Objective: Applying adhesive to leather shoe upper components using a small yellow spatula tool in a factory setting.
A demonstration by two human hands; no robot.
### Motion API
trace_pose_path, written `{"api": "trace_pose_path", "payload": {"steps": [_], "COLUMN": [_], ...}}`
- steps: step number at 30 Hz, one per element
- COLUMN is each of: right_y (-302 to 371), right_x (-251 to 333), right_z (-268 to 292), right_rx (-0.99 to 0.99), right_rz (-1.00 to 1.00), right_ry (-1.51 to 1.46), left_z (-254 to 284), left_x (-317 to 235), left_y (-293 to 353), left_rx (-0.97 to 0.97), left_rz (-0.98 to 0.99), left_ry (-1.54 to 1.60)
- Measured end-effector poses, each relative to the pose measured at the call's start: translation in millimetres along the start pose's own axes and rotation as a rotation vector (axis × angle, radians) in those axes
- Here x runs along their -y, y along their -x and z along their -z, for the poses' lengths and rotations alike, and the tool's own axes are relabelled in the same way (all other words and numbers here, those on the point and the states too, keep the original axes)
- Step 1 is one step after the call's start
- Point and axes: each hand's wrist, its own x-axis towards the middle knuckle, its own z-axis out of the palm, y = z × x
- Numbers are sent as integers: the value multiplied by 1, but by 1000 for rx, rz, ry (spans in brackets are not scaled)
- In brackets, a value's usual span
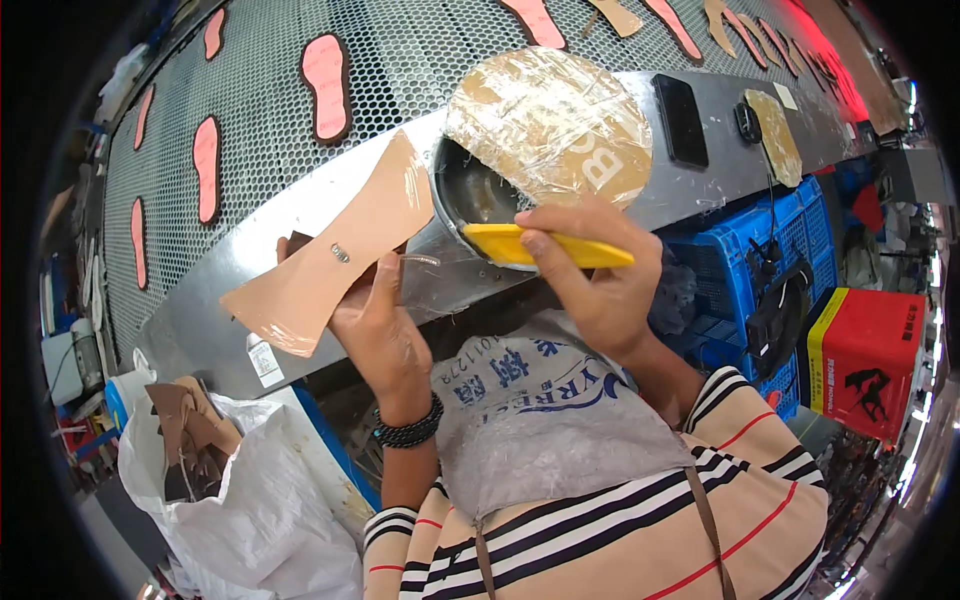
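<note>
My left hand (385, 335) is closed on a tan strip of leather (370, 220), wide at both ends, with a small metal piece near its middle; glossy wet-looking patches show at both ends. Some fingers are hidden behind the leather. Pinched between the thumb and fingers of my right hand (610, 295) is a flat yellow spreader (490, 238), held over the near rim of a dark round pot (450, 190). A smeared round piece of cardboard (530, 120) covers much of the pot's mouth.
Beyond the metal ledge (710, 180) runs a mesh conveyor (265, 100) bearing several pink, dark-edged insoles (325, 85). A phone (681, 120) lies on the ledge. Blue crates (720, 260) and a red can (870, 350) stand right; a white sack of scraps (260, 480) stands left.
</note>
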Motion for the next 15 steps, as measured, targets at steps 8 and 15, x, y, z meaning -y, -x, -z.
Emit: {"api": "trace_pose_path", "payload": {"steps": [8,15], "right_y": [4,6], "right_x": [10,-7], "right_z": [-32,-12], "right_rx": [-104,-231], "right_rz": [134,-2], "right_ry": [-56,-77], "left_z": [-14,-15], "left_x": [12,30], "left_y": [1,-9], "left_rx": [19,16], "left_rz": [-105,-103], "left_ry": [30,148]}}
